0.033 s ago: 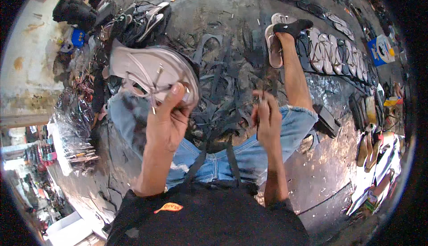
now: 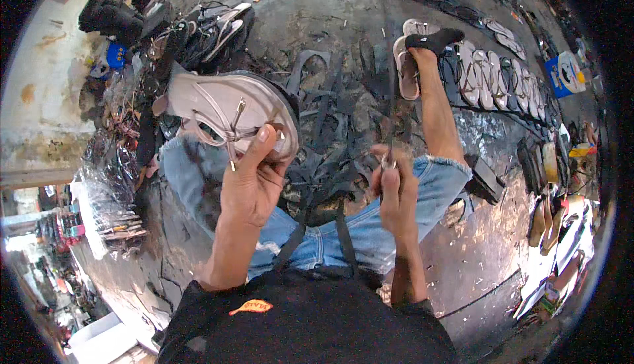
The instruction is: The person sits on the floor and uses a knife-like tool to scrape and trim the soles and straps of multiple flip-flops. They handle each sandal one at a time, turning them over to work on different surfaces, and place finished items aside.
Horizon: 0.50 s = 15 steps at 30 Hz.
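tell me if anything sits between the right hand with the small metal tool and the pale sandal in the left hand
Nothing solid does. The right hand pinches a small metal tool apart from the pale sandal, which the left hand grips; only dark straps on the lap lie below the gap.

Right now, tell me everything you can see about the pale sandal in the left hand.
The sandal is pale pinkish-beige with thin straps and a small metal buckle dangling from one. It looks like leather or a synthetic. It lies tilted across the left knee, upper side facing the camera. The left hand grips its near end, thumb on the insole.
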Tool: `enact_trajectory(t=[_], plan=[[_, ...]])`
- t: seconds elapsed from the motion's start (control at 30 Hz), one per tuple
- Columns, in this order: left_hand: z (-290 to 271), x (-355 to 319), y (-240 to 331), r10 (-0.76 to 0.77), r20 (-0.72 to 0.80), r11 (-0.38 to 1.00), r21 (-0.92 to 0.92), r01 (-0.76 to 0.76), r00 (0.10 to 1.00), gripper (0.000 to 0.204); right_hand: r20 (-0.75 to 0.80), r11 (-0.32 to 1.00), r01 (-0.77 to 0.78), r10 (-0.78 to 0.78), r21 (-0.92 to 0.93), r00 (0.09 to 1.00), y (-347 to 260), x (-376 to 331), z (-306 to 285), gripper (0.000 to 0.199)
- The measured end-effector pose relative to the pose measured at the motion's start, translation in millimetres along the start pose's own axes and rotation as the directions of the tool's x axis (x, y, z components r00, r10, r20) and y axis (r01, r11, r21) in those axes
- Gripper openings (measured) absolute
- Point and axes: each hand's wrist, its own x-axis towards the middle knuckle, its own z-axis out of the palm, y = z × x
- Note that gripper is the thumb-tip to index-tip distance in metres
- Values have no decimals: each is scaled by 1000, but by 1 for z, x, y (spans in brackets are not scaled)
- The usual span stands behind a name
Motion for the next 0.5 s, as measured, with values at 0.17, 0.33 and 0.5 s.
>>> enact_trajectory(t=[0.17,0.33,0.5], plan=[[0,-11,-19,-124,-61,990,-77,120,990,28,181,979,13,24,-204,983,2,-76,9,44],[1,-9,-23,-112,-51,992,-56,109,992,30,218,948,-72,144,-309,965,8,-95,-2,41],[-24,-24,-31,-164,-16,983,80,165,986,41,217,914,98,-11,-394,976,10,-31,13,33]])
